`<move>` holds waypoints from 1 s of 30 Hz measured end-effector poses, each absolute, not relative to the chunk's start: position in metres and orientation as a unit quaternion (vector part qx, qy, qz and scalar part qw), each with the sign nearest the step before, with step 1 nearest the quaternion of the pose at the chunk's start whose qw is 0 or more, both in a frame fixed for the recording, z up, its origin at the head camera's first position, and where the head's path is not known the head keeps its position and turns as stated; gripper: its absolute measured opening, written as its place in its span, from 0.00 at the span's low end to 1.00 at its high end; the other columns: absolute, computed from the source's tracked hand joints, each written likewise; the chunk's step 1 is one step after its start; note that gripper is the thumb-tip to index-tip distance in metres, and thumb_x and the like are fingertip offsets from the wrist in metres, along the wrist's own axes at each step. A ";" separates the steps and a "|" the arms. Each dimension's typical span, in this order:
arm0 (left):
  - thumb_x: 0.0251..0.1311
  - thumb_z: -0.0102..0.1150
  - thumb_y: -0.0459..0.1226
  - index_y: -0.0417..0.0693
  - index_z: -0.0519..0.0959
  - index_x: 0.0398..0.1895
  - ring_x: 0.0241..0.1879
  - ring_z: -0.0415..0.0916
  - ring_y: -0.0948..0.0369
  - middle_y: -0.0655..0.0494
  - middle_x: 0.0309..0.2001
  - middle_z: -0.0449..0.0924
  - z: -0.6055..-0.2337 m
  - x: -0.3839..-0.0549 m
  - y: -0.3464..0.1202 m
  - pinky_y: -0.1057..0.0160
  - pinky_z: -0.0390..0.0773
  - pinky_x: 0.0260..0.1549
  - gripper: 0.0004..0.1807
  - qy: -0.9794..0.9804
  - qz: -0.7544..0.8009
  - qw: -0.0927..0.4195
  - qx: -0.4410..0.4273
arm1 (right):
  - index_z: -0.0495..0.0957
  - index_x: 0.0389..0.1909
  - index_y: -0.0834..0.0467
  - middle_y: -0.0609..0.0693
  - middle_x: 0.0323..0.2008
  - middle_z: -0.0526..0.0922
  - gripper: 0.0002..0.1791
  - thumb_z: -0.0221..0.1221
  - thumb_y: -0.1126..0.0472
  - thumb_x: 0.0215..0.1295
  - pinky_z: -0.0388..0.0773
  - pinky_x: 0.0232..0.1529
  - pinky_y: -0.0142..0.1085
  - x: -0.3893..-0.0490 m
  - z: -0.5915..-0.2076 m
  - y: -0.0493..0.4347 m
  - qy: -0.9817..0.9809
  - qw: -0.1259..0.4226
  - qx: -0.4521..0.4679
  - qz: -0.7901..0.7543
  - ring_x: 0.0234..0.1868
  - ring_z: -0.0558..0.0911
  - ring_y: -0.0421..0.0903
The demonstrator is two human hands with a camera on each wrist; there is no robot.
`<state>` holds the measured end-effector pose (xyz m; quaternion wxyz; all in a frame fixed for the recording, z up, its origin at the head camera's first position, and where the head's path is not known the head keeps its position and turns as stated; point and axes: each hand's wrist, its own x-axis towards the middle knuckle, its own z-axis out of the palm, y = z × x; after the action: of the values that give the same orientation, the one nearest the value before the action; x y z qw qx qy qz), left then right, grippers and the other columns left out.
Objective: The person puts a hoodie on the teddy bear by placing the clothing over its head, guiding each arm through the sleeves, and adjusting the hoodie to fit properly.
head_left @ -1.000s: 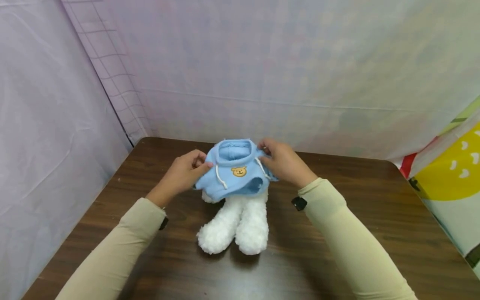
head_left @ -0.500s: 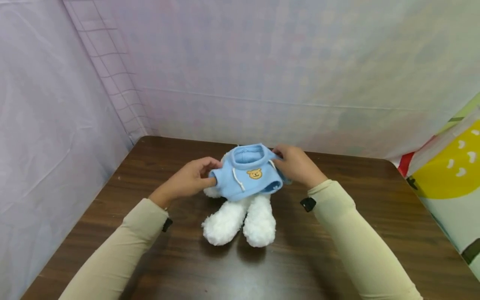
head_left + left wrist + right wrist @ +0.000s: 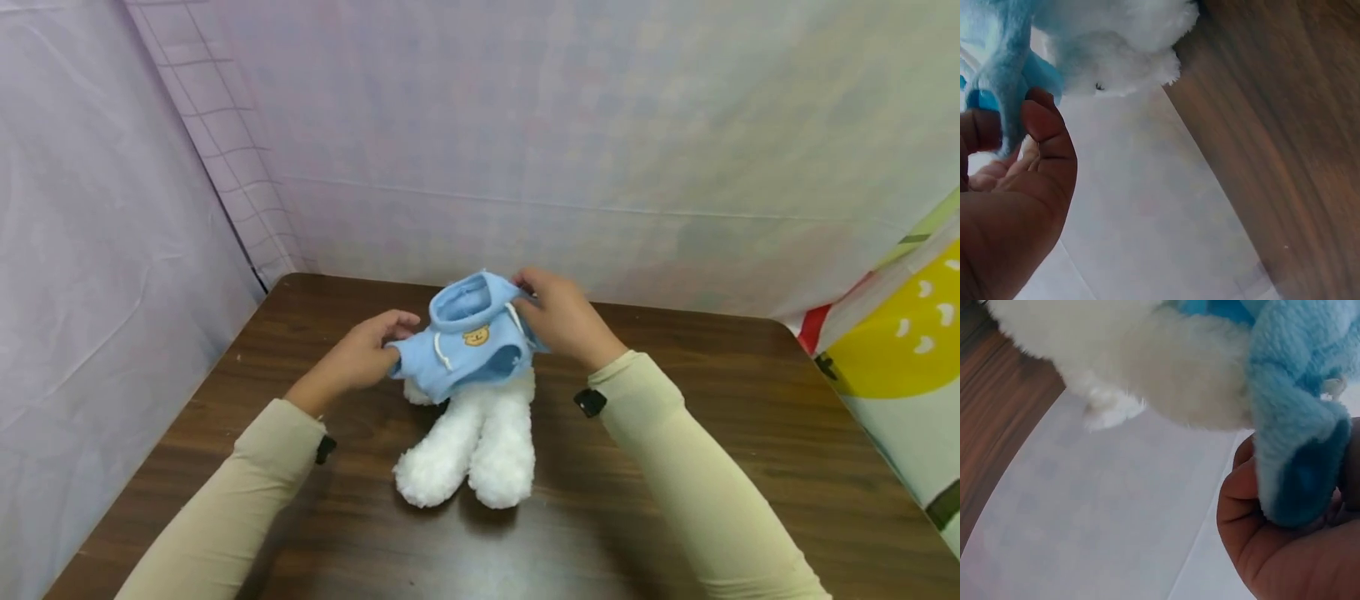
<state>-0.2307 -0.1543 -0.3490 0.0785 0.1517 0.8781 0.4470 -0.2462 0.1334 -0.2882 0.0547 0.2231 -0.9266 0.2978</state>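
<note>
A small light-blue hoodie [image 3: 461, 354] with a bear-face patch and white drawstrings lies over the upper body of a white fluffy plush toy [image 3: 502, 454]. The toy's legs stretch toward me on the table; its head is hidden. My left hand [image 3: 356, 354] pinches the sleeve at the left, its thumb inside the cuff [image 3: 1007, 94] in the left wrist view. On the other side, my right hand [image 3: 566, 321] grips the other sleeve, whose cuff opening [image 3: 1310, 475] faces the right wrist camera. The collar opening [image 3: 461, 304] gapes upward, tilted to the left.
The dark brown wooden table [image 3: 712, 417] extends to both sides and in front of the toy. A pale curtain [image 3: 525, 150] hangs close behind its back edge, and a white one [image 3: 97, 250] on the left. Patterned yellow fabric [image 3: 900, 342] hangs at the right.
My left hand has gone from the hoodie's shoulder to its sleeve cuff. Toy and hoodie shifted right, then back left; the collar now leans left. My right hand kept its grip.
</note>
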 end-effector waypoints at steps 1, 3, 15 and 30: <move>0.61 0.41 0.26 0.41 0.67 0.69 0.52 0.75 0.49 0.43 0.57 0.76 -0.349 -0.230 -0.156 0.54 0.76 0.42 0.29 0.875 0.452 0.082 0.154 | 0.77 0.52 0.57 0.54 0.48 0.82 0.10 0.54 0.59 0.74 0.77 0.41 0.44 -0.246 -0.288 0.131 -0.923 0.058 0.227 0.304 0.39 0.79 0.49; 0.61 0.42 0.25 0.41 0.67 0.68 0.52 0.74 0.49 0.43 0.56 0.76 -0.352 -0.230 -0.161 0.55 0.76 0.42 0.29 0.871 0.460 0.080 0.155 | 0.77 0.51 0.56 0.53 0.48 0.82 0.10 0.54 0.60 0.74 0.77 0.40 0.43 -0.245 -0.287 0.126 -0.918 0.060 0.232 0.317 0.39 0.80 0.48; 0.70 0.51 0.39 0.41 0.49 0.78 0.61 0.69 0.49 0.38 0.68 0.64 -0.369 -0.248 -0.173 0.51 0.69 0.58 0.37 0.766 0.572 0.251 0.151 | 0.76 0.55 0.61 0.56 0.47 0.81 0.16 0.54 0.57 0.72 0.78 0.44 0.45 -0.250 -0.296 0.123 -0.940 -0.012 0.203 0.274 0.44 0.79 0.52; 0.72 0.54 0.42 0.46 0.74 0.50 0.44 0.72 0.52 0.48 0.47 0.75 -0.366 -0.266 -0.116 0.54 0.74 0.42 0.11 0.844 0.521 0.072 0.103 | 0.73 0.48 0.60 0.57 0.35 0.79 0.13 0.45 0.56 0.78 0.73 0.34 0.44 -0.253 -0.318 0.147 -0.953 0.010 0.143 0.265 0.31 0.77 0.52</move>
<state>-0.2663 -0.1163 -0.3658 0.0720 0.1029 0.8444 0.5207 -0.2534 0.1466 -0.3179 0.0099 0.1426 -0.9535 0.2653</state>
